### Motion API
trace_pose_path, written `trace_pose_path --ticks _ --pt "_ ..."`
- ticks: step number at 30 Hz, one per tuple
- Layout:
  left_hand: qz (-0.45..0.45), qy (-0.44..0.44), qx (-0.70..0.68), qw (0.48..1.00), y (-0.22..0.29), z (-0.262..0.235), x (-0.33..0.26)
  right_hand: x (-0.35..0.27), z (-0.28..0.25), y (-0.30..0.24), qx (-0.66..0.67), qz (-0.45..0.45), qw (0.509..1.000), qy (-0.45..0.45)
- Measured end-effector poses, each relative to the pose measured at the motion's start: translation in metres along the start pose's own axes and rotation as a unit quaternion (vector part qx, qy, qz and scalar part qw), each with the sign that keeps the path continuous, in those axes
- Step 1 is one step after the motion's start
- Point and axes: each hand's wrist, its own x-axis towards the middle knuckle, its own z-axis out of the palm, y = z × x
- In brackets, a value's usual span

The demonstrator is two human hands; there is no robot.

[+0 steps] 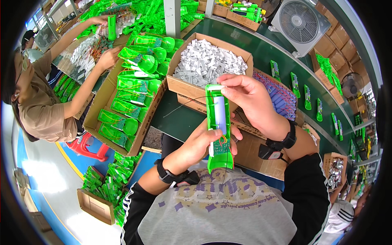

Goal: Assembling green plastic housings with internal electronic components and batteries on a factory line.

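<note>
Far left: long brown cardboard box (152,116) of green plastic half-shells (127,108) with boards and wires. Next, left hand (199,143): fingers wrapped round a green plastic half-shell (221,161), grasping it, thumb by the lower end of a blue-violet cylindrical cell (220,114). Behind, a square brown box (184,87) heaped with small white plastic pieces. Shell is held up before the torso, clear of the surface, cell lying inside above a green circuit board (221,149). Right hand (254,101): fingers bent at shell's upper end by a white part; cannot tell whether they pinch it. Farther right: blue-violet cylinders (281,100), then shells spaced along the dark green surface (285,77)

Risks, my judgement: cell could slip out if left thumb eases; thin wires could be nipped if cell is pressed over them
</note>
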Motion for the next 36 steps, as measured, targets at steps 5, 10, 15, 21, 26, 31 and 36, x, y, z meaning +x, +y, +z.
trace_pose_path --ticks 5,10,15,21,26,31,36 --pt "-0.003 -0.004 0.04 0.999 -0.003 -0.001 0.001 0.004 -0.004 -0.004 0.052 0.053 0.996 -0.045" --pt "-0.026 -0.011 0.053 0.998 -0.002 0.002 0.0 0.011 -0.012 -0.018 0.107 0.171 0.973 -0.11" --pt "-0.029 -0.023 0.033 0.999 -0.001 0.002 -0.001 0.007 -0.008 -0.023 -0.051 0.047 0.989 -0.131" --pt "-0.031 -0.013 0.039 0.999 0.0 0.002 -0.002 0.004 -0.015 -0.034 -0.373 -0.157 0.903 -0.145" --pt "-0.058 0.016 0.075 0.995 0.004 0.008 -0.003 0.002 -0.021 -0.038 -0.397 -0.179 0.886 -0.157" --pt "-0.047 0.01 0.135 0.99 -0.005 0.005 -0.004 -0.001 -0.022 -0.045 -0.426 -0.166 0.875 -0.158" --pt "-0.065 0.008 0.129 0.99 -0.004 0.006 -0.006 -0.005 -0.023 -0.042 -0.457 -0.174 0.856 -0.171"
